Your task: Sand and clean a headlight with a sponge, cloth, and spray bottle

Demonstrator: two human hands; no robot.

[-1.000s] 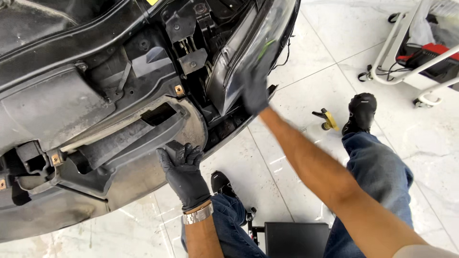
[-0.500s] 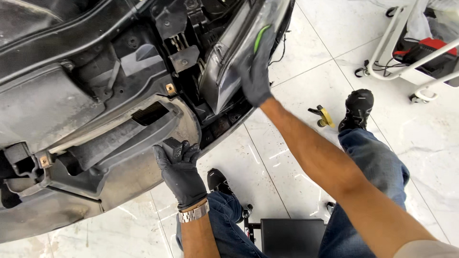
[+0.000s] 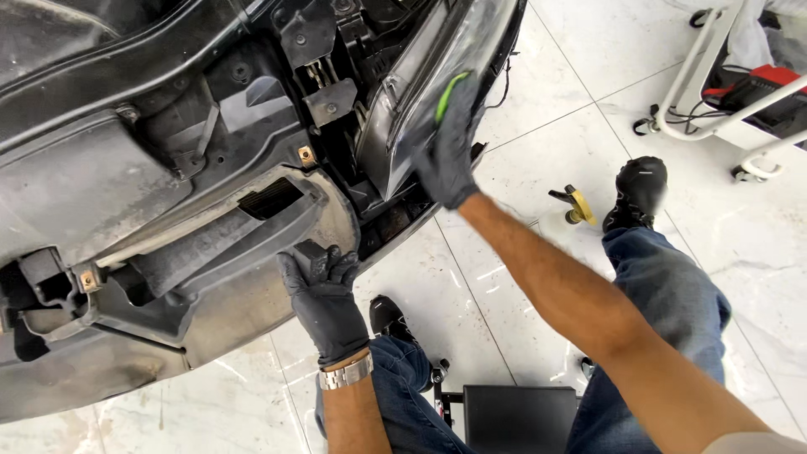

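Note:
I look down at the stripped front corner of a car point(image 3: 126, 193), its black plastic supports and ducts exposed. My left hand point(image 3: 324, 290), in a black glove with a metal watch at the wrist, grips the lower edge of a black plastic duct point(image 3: 252, 231). My right hand point(image 3: 445, 151), also gloved, presses against the headlight unit point(image 3: 420, 92) and holds a thin green tool point(image 3: 451, 92) against its face.
My legs in blue jeans point(image 3: 664, 294) and black shoes point(image 3: 639, 189) rest on the white tiled floor. A black low stool point(image 3: 517, 416) sits under me. A yellow-handled tool point(image 3: 576, 204) lies on the floor. A white wheeled cart point(image 3: 723, 92) stands at the upper right.
My right hand has slid a little up the headlight face with the green tool showing more. My left hand stays on the duct's edge.

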